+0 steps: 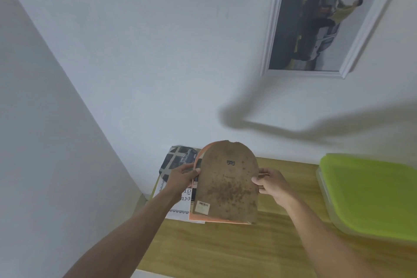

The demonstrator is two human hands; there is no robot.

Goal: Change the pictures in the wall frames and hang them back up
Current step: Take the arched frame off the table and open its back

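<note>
I hold an arch-topped picture frame (pixel 228 185) back side up, above the wooden table (pixel 270 250). Its brown stained backing board carries a small metal hanger near the top and a barcode sticker at the lower left, and an orange rim shows along its left and bottom edges. My left hand (pixel 182 178) grips its left edge, thumb on the back. My right hand (pixel 270 184) grips its right edge. A white rectangular frame (pixel 270 36) with a photo of people and vehicles hangs on the wall at the upper right.
Printed pictures (pixel 174 162) lie on the table's left end, partly under the arched frame. A clear box with a green lid (pixel 370 194) sits at the right. A wall corner runs down the left side.
</note>
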